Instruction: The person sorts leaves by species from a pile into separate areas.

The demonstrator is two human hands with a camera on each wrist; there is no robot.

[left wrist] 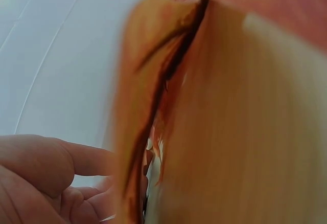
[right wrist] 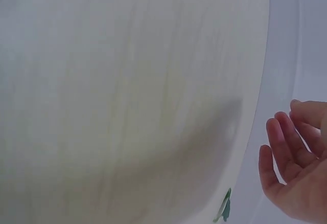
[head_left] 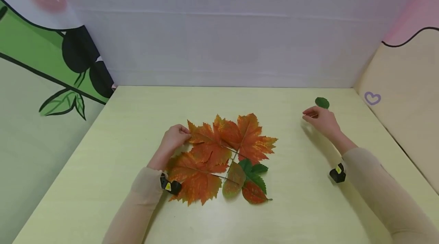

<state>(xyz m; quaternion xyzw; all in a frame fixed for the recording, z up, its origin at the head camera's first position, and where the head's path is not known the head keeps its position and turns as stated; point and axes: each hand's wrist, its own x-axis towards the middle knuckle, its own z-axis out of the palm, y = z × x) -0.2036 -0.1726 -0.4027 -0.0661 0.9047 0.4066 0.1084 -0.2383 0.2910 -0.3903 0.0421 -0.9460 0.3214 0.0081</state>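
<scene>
Centrally on the worktop (head_left: 113, 152), about midway between its left and right edges, I find a cluster of leaves lying partly over one another. Three are large, jagged and orange: the rear left leaf (head_left: 207, 139), the rear right leaf (head_left: 247, 137) and the front leaf (head_left: 197, 177). All three are lobed; the rear right one shows clear yellow flecking toward its tips. Thin dark stems cross on the cluster's right side. There an oval leaf (head_left: 234, 181) shows dull yellow-green with a reddish tinge, a dark green sprig (head_left: 255, 177) has toothed leaflets, and a small red leaf (head_left: 253, 192) bears a greenish margin, its stem pointing to the worktop's right edge.

My left hand (head_left: 175, 137) is bent nearly closed, thumb and fingers pinching the left tip of the rear left leaf; in the left wrist view blurred orange foliage hides the fingertips. My right hand (head_left: 322, 120) is about half open, fingers loosely bent, holding nothing, above the worktop toward its back right corner. Just behind it a green leaf (head_left: 322, 102), oval and finely toothed, lies near the back edge. Each beige sleeve (head_left: 147, 187) has a black camera (head_left: 170, 186) at the cuff.
</scene>
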